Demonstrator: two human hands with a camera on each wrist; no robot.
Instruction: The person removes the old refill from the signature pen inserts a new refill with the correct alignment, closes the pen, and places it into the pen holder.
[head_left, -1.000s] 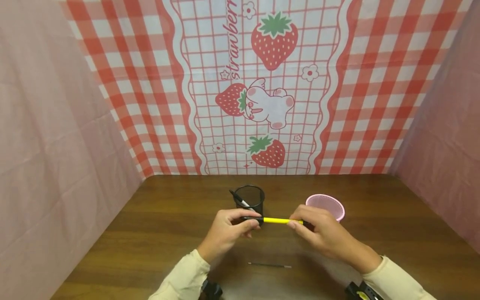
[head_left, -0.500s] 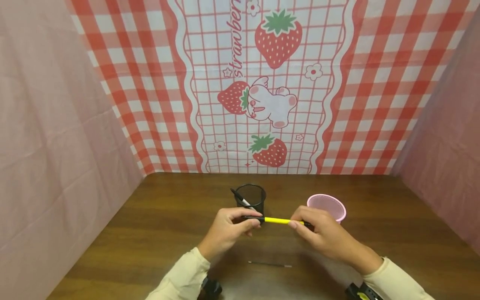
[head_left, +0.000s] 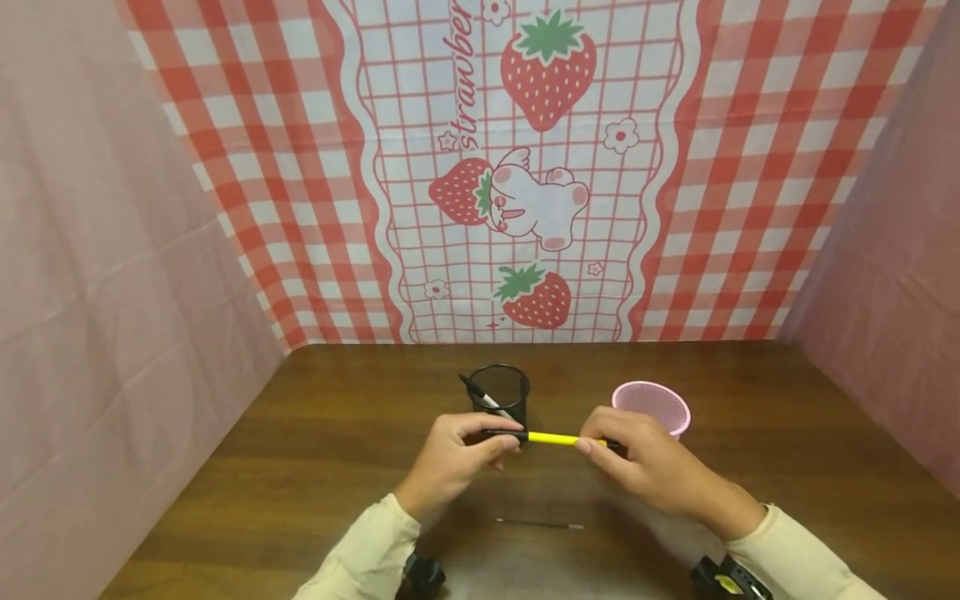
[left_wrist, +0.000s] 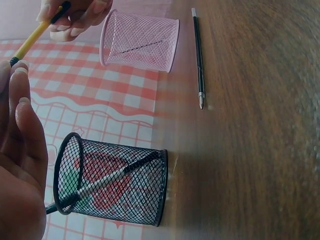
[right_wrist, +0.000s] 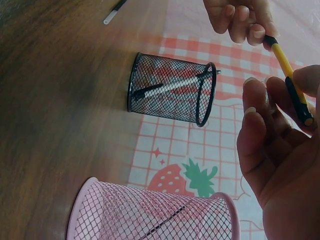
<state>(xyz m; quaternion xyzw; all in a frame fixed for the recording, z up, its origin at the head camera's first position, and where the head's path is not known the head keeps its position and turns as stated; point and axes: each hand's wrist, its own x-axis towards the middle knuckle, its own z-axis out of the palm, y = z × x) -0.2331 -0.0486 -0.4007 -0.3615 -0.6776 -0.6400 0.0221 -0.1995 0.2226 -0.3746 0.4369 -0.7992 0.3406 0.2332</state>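
A yellow pen with black ends is held level above the table between both hands. My left hand pinches its black left end between thumb and fingers. Near the other end, my right hand pinches the barrel with thumb and forefinger; the black tip protrudes past the grip in the right wrist view. Below the hands, a thin dark pen refill lies on the table, its metal tip showing in the left wrist view.
Behind my left hand stands a black mesh cup with a black-and-white pen leaning in it. A pink mesh cup stands behind my right hand; something thin and dark shows through its mesh. A checked cloth hangs behind the table.
The head view has shifted slightly. Both hands keep the same hold on the yellow pen, and the refill and cups stay in place.
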